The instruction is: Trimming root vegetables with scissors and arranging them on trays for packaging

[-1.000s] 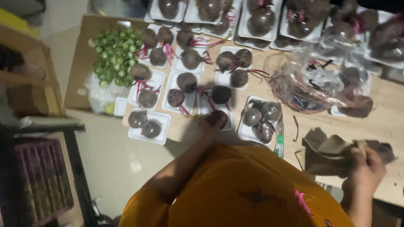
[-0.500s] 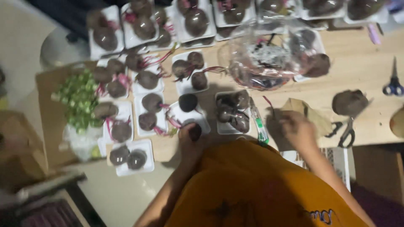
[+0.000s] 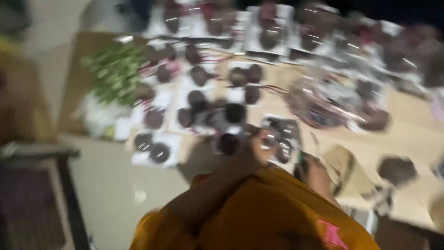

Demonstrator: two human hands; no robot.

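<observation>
White trays (image 3: 155,139) crowd the table edge; left hand (image 3: 253,150) reaches between them, right hand (image 3: 314,172) alongside, grips too blurred to tell

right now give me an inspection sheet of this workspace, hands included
surface: light wooden table, picture badly motion-blurred
job's things: dark round beets on white foam trays; one beet on the tray at the left hand
clutter: clear plastic bag, brown paper, heap of small green fruit
grippers: left hand at the front trays, grip too blurred to tell; right hand beside the brown paper, grip unclear
cables: nothing seen
surroundings: pale floor, orange garment at the bottom of the view
</observation>
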